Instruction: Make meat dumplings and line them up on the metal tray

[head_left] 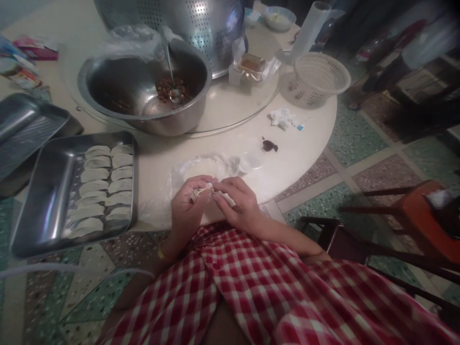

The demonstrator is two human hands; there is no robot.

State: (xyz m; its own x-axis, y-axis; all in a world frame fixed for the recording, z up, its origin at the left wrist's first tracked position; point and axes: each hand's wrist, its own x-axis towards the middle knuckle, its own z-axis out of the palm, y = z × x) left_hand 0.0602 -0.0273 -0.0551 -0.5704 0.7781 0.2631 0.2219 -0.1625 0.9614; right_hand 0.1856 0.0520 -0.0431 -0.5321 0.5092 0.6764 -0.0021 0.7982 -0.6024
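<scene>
My left hand [187,207] and my right hand [237,200] meet at the near edge of the round table [305,143], both pinched on a pale dumpling [201,192] held between their fingertips. Just beyond them a stack of round wrappers [203,168] lies on clear plastic. To the left, a metal tray [46,201] carries two rows of several folded dumplings [104,187]. Behind it stands a steel bowl [143,86] with reddish filling [168,88] and a spoon in it.
A large perforated colander [187,24] stands at the back, with a white plastic basket [318,76], a crumpled tissue [283,118] and a small wrapped box [251,64] to the right. A second tray [25,129] lies far left. Wooden chairs [395,225] stand on the tiled floor at right.
</scene>
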